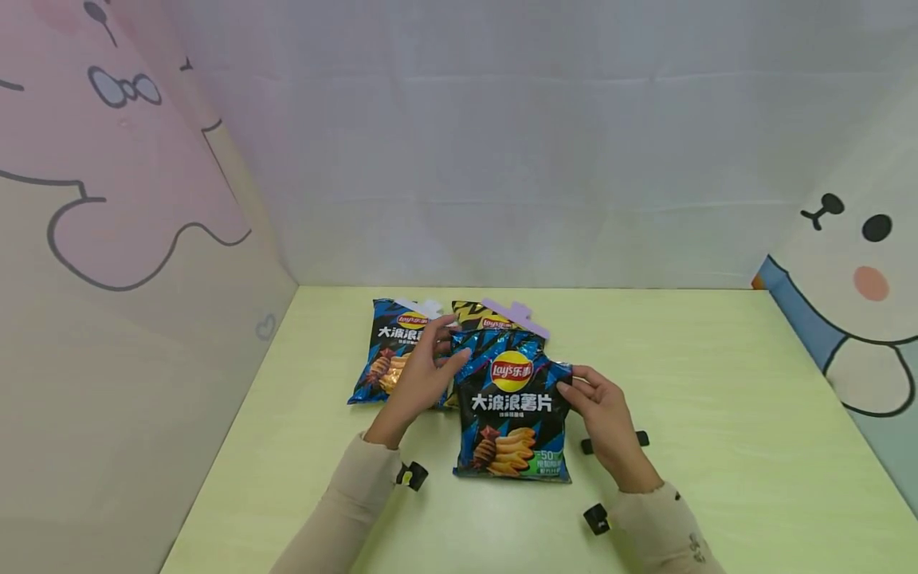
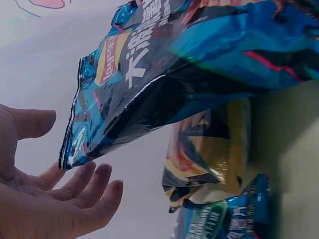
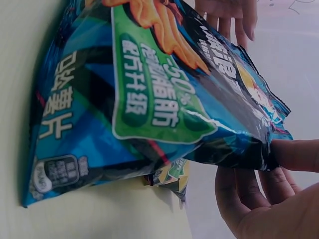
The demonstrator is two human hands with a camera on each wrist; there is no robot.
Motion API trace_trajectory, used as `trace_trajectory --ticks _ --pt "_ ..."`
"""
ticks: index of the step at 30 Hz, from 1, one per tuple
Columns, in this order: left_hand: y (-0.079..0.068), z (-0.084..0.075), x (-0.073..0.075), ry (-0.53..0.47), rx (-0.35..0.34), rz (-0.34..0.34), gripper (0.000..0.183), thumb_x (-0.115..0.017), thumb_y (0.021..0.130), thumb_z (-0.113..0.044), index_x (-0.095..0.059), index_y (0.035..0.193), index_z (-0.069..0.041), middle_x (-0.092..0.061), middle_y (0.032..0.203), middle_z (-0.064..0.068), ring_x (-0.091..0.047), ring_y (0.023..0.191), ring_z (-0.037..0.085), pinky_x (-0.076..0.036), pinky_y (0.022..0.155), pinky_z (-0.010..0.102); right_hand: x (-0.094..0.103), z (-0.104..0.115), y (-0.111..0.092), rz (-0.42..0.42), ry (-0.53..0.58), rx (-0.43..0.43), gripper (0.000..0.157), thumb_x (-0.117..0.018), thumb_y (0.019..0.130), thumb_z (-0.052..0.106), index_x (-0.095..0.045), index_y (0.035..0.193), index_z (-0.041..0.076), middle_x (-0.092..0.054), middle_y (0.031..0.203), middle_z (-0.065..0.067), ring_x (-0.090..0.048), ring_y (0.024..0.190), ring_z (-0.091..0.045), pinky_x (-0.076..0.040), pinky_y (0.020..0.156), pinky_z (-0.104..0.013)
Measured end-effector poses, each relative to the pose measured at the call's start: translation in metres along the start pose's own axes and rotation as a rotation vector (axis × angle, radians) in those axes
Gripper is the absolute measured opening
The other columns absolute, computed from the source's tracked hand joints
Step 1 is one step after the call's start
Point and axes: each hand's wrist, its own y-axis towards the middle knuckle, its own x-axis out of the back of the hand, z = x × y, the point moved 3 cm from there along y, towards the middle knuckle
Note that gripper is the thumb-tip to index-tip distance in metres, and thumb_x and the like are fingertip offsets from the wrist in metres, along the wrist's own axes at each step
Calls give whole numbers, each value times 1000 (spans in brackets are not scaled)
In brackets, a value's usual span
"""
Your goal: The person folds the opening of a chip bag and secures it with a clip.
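Observation:
A blue-and-black chip bag (image 1: 511, 442) is held up in front of two others, its printed face toward the head camera. My right hand (image 1: 608, 418) pinches its upper right corner, thumb in front and fingers behind. Around the upper left corner, my left hand (image 1: 423, 375) has thumb and fingers spread; the left wrist view shows a gap between the thumb and the bag's edge. Behind lie a second blue chip bag (image 1: 383, 351) with a white clip (image 1: 428, 308) at its top, and a yellow-and-black chip bag (image 1: 468, 312) with a purple clip (image 1: 518, 316), partly hidden by the front bag.
All of this is on a pale yellow-green table (image 1: 731, 399). A whitish curtain wall (image 1: 502, 175) rises along its back edge, and cartoon-printed panels (image 1: 143, 335) stand at the left and right sides.

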Motion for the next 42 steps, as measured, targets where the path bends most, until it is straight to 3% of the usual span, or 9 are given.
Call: trace_trajectory --ticks 6,10,14,24,28,32,42 --pt "13 -15 -2 149 -106 -35 47 -62 101 -27 -50 146 -18 -51 151 9 -46 142 35 -38 115 59 -2 0 -2 11 23 13 30 -55 104 15 -55 132 5 -75 121 -7 -69 97 -6 -50 95 -18" --pt "22 -25 -4 217 -202 -60 38 -62 101 -25 -58 138 -16 -56 146 10 -47 139 34 -36 115 61 -5 1 -3 17 38 21 30 -55 104 14 -55 132 4 -76 116 -2 -69 97 -6 -51 92 -15" --pt "28 -36 -7 248 -252 -26 34 -62 101 -22 -62 134 -13 -61 140 9 -51 137 32 -37 116 58 -6 1 -4 21 49 25 30 -55 104 13 -55 132 3 -77 111 3 -69 96 -6 -51 91 -16" --pt "32 -48 -16 369 -220 133 26 -61 102 -26 -70 125 -19 -70 128 0 -64 121 24 -51 104 49 -7 2 -5 28 56 30 29 -56 103 13 -56 131 2 -77 111 4 -69 97 -7 -52 92 -16" --pt "34 -51 -19 418 -229 140 23 -62 101 -23 -72 121 -22 -72 127 -1 -69 106 19 -55 92 41 -7 2 -5 27 53 29 30 -56 103 13 -55 131 2 -77 113 3 -69 97 -7 -52 91 -15" --pt "34 -52 -21 441 -236 144 22 -62 101 -21 -73 120 -23 -72 127 -1 -68 93 14 -51 79 33 -7 2 -6 29 53 31 30 -57 103 14 -56 131 2 -77 112 4 -68 98 -8 -52 92 -15" --pt "34 -52 -20 436 -221 140 21 -60 102 -20 -75 115 -26 -73 125 -3 -70 102 15 -55 86 36 -6 2 -6 27 30 35 31 -57 103 16 -57 132 4 -76 116 -1 -68 99 -8 -51 93 -16"
